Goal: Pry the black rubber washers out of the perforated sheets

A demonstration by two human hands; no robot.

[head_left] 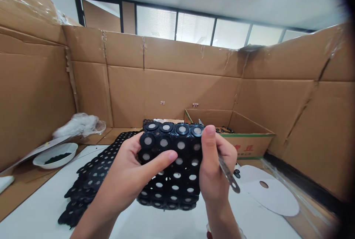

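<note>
Both hands hold up a black, flexible sheet of joined rubber-like rings (pixel 186 168) with pale round centres, and its lower part curves away below. My left hand (pixel 130 172) grips its left edge, the thumb lying across the front and the other fingers behind it. On the right edge, my right hand (pixel 215 161) pinches the sheet with its thumb upright. That hand also holds a slim metal tool (pixel 229 175) with a hole in its handle end; a pointed tip shows above the sheet, and the middle is hidden by the fingers.
More black ring sheets (pixel 91 176) lie piled on the white table (pixel 36 213) at left. Behind them are a white bowl (pixel 55 160) of small black pieces and clear plastic (pixel 80 125). At right stand a cardboard box (pixel 257 143) with black rings and a white disc (pixel 273 194). Cardboard walls (pixel 172 87) surround everything.
</note>
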